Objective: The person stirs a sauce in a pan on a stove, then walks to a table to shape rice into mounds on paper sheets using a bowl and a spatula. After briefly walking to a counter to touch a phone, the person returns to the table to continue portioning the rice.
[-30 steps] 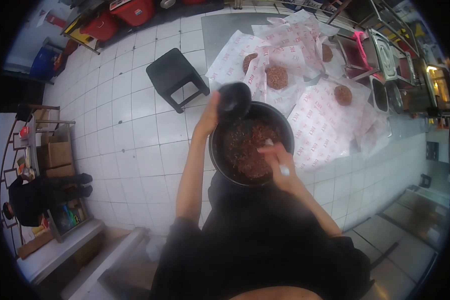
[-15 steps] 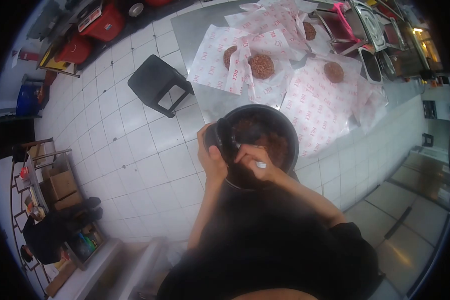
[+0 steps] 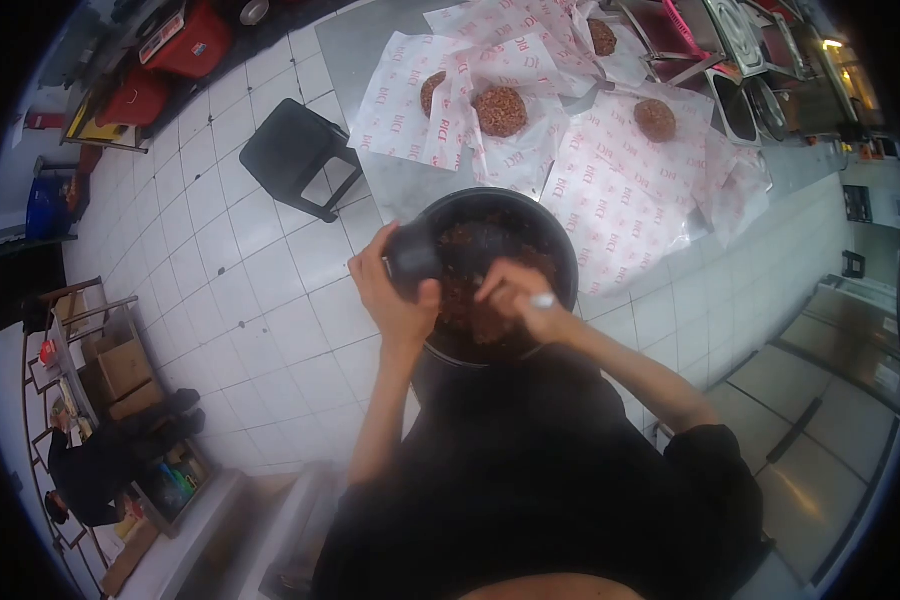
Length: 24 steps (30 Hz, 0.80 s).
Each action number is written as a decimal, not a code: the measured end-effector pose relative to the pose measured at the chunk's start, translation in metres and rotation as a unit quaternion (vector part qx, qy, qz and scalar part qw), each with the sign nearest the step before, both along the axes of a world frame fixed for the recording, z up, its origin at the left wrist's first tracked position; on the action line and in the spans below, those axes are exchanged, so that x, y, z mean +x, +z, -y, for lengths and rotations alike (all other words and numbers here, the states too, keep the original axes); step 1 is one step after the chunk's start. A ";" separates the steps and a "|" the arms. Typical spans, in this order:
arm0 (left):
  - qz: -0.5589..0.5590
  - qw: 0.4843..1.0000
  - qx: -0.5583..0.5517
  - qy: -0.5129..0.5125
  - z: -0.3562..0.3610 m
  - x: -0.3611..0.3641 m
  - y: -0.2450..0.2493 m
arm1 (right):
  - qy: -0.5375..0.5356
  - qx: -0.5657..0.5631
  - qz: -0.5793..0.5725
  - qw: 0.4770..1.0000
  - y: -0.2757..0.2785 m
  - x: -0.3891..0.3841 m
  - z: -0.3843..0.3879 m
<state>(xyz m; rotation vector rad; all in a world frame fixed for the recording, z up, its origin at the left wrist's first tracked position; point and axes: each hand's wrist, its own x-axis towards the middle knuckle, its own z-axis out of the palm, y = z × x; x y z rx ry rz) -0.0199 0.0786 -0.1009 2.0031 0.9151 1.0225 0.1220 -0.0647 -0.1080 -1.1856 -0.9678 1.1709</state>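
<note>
A round black pot holds a reddish-brown, crumbly mixture. At the pot's left rim my left hand is wrapped round a dark, rounded object, blurred, perhaps a bowl. Over the mixture my right hand has its fingers closed on the white end of a utensil; the rest of the utensil is hidden or blurred. Beyond the pot, printed paper sheets bear round brown patties, among them one at the centre and one to the right.
The papers lie on a metal table. A black stool stands on the tiled floor at its left. Metal trays are at the upper right, red bins at the upper left. Another person in dark clothes is at the lower left.
The dark object has moved left and outward with my left hand, uncovering more of the mixture. My right hand has shifted slightly within the pot area. The whole view has shifted a little.
</note>
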 end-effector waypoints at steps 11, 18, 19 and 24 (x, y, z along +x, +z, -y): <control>-0.527 0.831 0.083 -0.161 0.031 0.029 -0.041 | -0.113 -0.102 0.183 0.971 0.003 0.042 -0.040; -0.515 0.804 -0.120 -0.272 0.042 0.029 -0.027 | -0.228 -0.220 -0.089 0.944 -0.018 0.031 -0.009; -0.504 0.810 -0.154 -0.257 0.045 0.030 -0.027 | -0.228 -0.222 -0.092 0.944 -0.016 0.023 -0.005; -0.471 0.808 -0.218 -0.278 0.042 0.036 -0.033 | -0.341 -0.190 -0.204 0.898 -0.013 -0.001 -0.004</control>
